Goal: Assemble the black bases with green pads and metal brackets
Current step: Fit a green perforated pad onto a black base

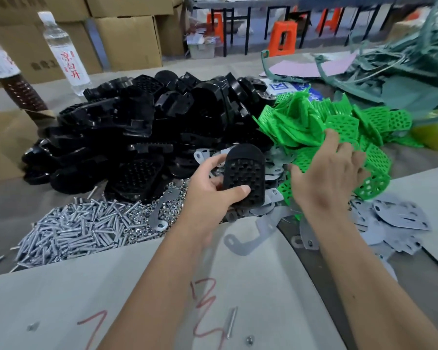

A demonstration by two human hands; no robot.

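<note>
Left hand is gripping a black base, thumb curled across its holed face, above the brackets. Right hand is resting, fingers spread, on the green pads

Two bare forearms enter from the bottom edge, with no sleeve showing anywhere up to the frame's border. The left hand and the right hand are both ungloved. The nails are short and unpainted. The fingers and wrists are bare of rings, watches and bands.
</note>
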